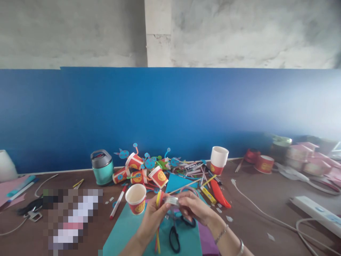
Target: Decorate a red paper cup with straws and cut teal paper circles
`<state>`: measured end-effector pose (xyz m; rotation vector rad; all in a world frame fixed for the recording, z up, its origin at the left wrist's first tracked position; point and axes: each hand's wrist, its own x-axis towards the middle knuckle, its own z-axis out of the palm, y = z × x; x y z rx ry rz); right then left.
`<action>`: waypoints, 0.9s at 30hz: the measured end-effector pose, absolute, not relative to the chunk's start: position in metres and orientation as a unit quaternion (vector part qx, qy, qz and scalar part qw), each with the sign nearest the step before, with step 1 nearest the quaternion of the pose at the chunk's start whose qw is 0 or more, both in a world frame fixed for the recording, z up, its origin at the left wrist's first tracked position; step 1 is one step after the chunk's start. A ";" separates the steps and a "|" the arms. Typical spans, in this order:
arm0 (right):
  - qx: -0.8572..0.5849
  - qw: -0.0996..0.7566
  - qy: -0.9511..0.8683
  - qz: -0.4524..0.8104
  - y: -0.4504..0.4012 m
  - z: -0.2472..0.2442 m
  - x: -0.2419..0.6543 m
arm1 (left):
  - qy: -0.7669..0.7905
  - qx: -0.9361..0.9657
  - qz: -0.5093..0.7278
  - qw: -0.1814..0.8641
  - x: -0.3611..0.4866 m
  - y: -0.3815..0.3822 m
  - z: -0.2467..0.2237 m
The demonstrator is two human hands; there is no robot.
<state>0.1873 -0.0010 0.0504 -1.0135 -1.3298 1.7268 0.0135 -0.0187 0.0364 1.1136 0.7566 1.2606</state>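
On a brown tabletop [247, 227], a teal flask [103, 171] stands upright at left, a red-and-white marker [118, 202] lies nearer me, and a heap of paper cups with blue paper shapes [159, 176] rises behind an upright paper cup [137, 206]. My left hand [150, 218] is closed around yellow and red straws [158, 200], its thumb against what looks like a roll of clear tape [172, 201], held up between my hands over teal paper [125, 238]. Black-handled scissors [173, 229] lie below. My right hand [198, 208] has its grip pinched together at the roll's right side; whether a tape end is lifted, I cannot tell. I judge this to be the handling of the tape, a move that calls for a steady left hold and fine fingertip work. The scissors and crowded cups leave little room for lowering my hands. Farther right lie a yellow tool [208, 195] and a red curved piece [220, 193], with stacked cups [219, 160] behind and a power strip [318, 213] at the edge.
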 end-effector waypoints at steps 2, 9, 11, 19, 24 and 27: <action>-0.382 0.361 -0.516 0.676 -0.001 0.050 0.188 | 0.323 0.479 0.548 0.604 0.013 -0.019 0.035; -0.444 0.295 -0.547 0.646 -0.004 0.058 0.187 | 0.306 0.512 0.534 0.600 0.015 -0.016 0.026; -0.450 0.287 -0.557 0.637 -0.004 0.060 0.187 | 0.303 0.521 0.524 0.602 0.016 -0.015 0.025; -0.420 0.311 -0.535 0.663 -0.004 0.057 0.187 | 0.323 0.434 0.547 0.638 0.017 -0.019 0.027; -0.391 0.323 -0.540 0.672 -0.006 0.058 0.183 | 0.314 0.400 0.519 0.687 0.017 -0.021 0.035; -0.434 0.322 -0.553 0.634 -0.005 0.058 0.183 | 0.296 0.436 0.516 0.675 0.022 -0.020 0.038</action>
